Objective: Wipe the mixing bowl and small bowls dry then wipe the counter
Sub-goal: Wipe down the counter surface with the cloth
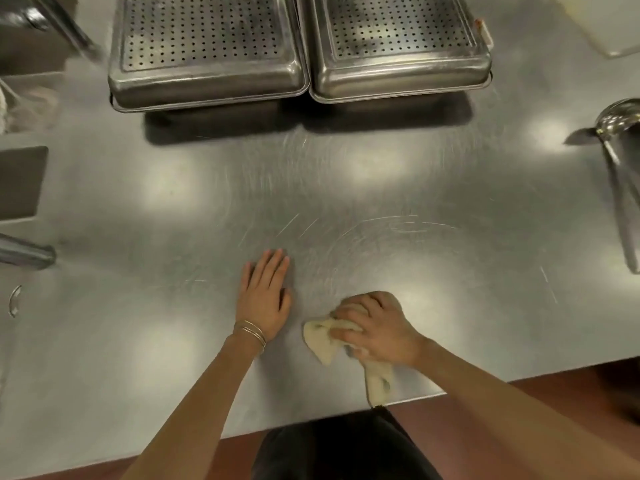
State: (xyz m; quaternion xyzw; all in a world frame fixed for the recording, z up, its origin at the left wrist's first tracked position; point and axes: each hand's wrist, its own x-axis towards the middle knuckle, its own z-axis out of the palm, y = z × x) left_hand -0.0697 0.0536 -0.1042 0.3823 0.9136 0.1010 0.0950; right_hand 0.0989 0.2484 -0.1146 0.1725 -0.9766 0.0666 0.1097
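Now my right hand (379, 332) clutches the cloth (329, 337), left hand (265, 299) flat on worktop (381, 202); the dangling tail could snag its edge.

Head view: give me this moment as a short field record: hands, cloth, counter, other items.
left hand: flat on the counter, fingers straight, bangles at the wrist
right hand: grips the cloth, pressing it on the counter
cloth: crumpled, pale, near the front edge
behind: two perforated steel pans side by side
far right: ladle
bowls: none in view
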